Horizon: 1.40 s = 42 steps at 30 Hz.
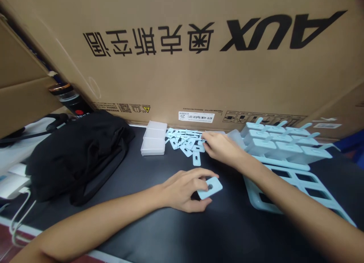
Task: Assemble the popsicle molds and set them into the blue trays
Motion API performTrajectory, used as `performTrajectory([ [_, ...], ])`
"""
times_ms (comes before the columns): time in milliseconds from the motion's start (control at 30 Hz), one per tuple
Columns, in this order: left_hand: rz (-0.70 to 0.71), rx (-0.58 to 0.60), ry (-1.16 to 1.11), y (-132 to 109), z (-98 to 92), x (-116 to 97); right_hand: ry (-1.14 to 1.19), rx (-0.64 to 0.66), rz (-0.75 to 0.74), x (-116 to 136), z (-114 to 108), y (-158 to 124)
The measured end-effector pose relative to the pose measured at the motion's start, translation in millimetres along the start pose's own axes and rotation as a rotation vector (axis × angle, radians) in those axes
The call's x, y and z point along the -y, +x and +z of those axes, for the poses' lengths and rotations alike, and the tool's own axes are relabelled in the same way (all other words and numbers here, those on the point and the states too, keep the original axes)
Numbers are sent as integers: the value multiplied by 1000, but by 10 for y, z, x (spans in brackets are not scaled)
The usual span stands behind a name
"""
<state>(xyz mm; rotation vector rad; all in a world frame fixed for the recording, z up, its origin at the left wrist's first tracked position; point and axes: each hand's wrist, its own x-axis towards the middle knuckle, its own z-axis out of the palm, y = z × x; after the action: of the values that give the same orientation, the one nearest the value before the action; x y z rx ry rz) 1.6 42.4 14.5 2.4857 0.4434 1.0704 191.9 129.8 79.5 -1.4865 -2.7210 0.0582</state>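
Note:
My left hand (184, 190) grips a light blue rectangular popsicle mould lid (216, 185) by its edges, above the dark table. A hole shows near the middle of the lid. Farther back, my right hand (222, 147) has its fingers curled at the right side of a heap of small light blue pieces (184, 144). These look like flat lids with slots and thin sticks. What its fingertips hold, if anything, is hidden. One loose slotted lid (196, 158) lies at the front of the heap.
A translucent ribbed case (154, 138) stands left of the heap. On the right are several blue popsicle moulds with sticks (287, 147) and a blue mould frame (321, 185). A black bag (76, 153) and a bottle (71, 100) are at left. A large cardboard box (170, 77) stands behind.

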Motion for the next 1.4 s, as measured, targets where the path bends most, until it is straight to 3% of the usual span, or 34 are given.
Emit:
performTrajectory([
  [100,10,70,-3,-3,1,-10,-123,83,-5,28,61,205],
  [233,49,104,-14,-20,15,13,-123,110,-5,48,121,311],
  [433,13,20,-76,17,-13,16,-44,111,5,3,121,297],
  [567,29,-112,-79,31,-16,15,24,104,29,-52,49,242],
  [700,10,-136,-71,21,-2,31,285,23,21,-85,-174,36],
  [833,19,-165,-52,35,-4,35,613,-46,-4,-54,-497,-353],
  [967,22,-154,-30,57,-21,20,742,-107,-77,29,-692,-719],
  [1133,16,-143,-17,55,-27,8,651,-34,-142,126,-643,-925],
  [1267,-6,-142,-29,54,-24,3,561,-19,-175,157,-572,-952],
  [1400,-40,-139,-30,55,-28,-12,560,87,-181,144,-547,-968],
])
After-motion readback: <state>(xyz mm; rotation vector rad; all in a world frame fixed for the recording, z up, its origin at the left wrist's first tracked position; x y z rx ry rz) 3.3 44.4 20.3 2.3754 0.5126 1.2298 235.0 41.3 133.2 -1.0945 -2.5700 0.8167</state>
